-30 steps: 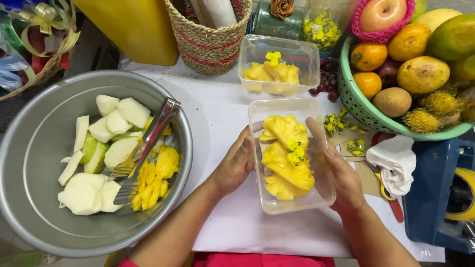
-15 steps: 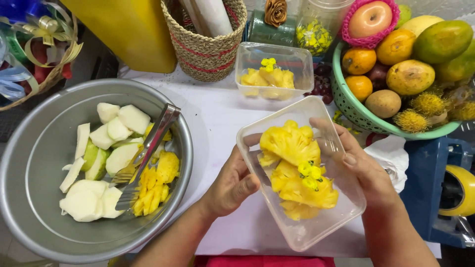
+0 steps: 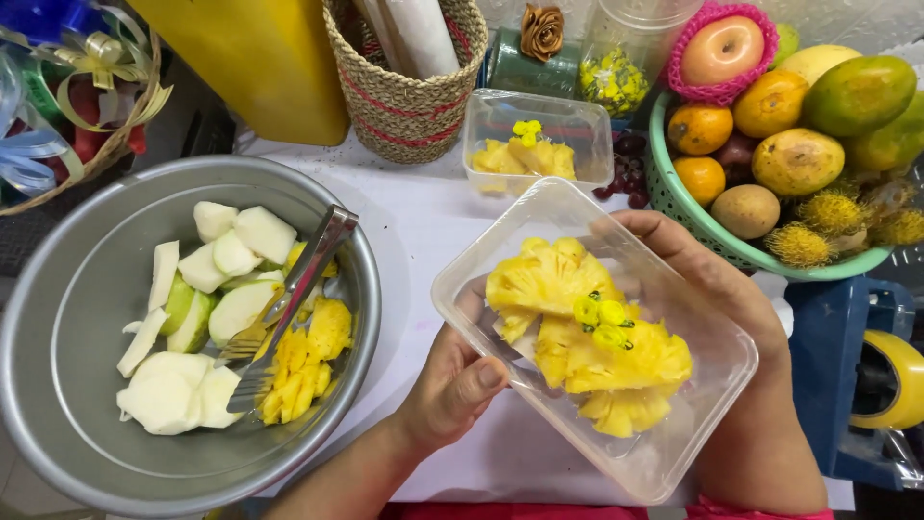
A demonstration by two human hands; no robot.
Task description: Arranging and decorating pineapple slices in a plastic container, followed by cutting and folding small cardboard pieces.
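Both the left hand [image 3: 452, 385] and the right hand [image 3: 712, 289] grip a clear plastic tray [image 3: 674, 462] of pineapple pieces [image 3: 577, 337], tilted above the white tabletop [image 3: 423, 221].

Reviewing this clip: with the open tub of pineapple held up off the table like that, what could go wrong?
1. The clear container is tilted and lidless in the left hand and right hand; pineapple pieces could slide out.
2. It hangs near the metal bowl; a swing might knock the tongs.
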